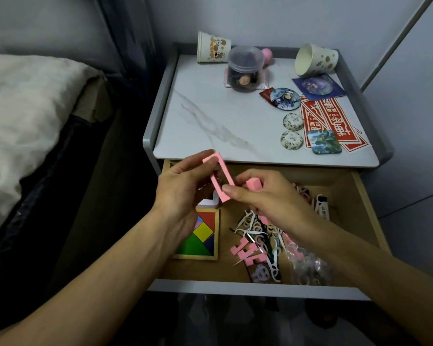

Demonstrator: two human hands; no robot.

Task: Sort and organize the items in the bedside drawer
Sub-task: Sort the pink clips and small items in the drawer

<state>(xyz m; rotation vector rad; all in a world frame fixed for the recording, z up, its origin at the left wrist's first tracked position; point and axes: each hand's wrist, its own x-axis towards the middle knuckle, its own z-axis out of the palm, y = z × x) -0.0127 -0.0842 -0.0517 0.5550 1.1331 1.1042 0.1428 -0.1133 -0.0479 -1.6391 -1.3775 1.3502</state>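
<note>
Above the open wooden drawer point(355, 196) both hands meet on a pink foam frame point(223, 178), a hollow rectangle held on edge. My left hand point(183, 191) pinches its upper end; my right hand point(263, 196) pinches its lower end and also grips a small pink foam block point(253, 183). In the drawer lie a colourful tangram puzzle in a wooden tray point(203, 236), more pink foam pieces point(245, 253), a heap of white floss picks and small rings point(263, 236), a clear plastic bag point(308, 268) and a white lighter point(323, 208).
The marble nightstand top point(210, 116) carries two tipped paper cups point(213, 47) point(315, 59), a clear jar point(245, 68), round badges point(285, 98), red paper strips point(333, 116) and a square badge point(324, 142). A bed with a white quilt point(23, 116) lies left.
</note>
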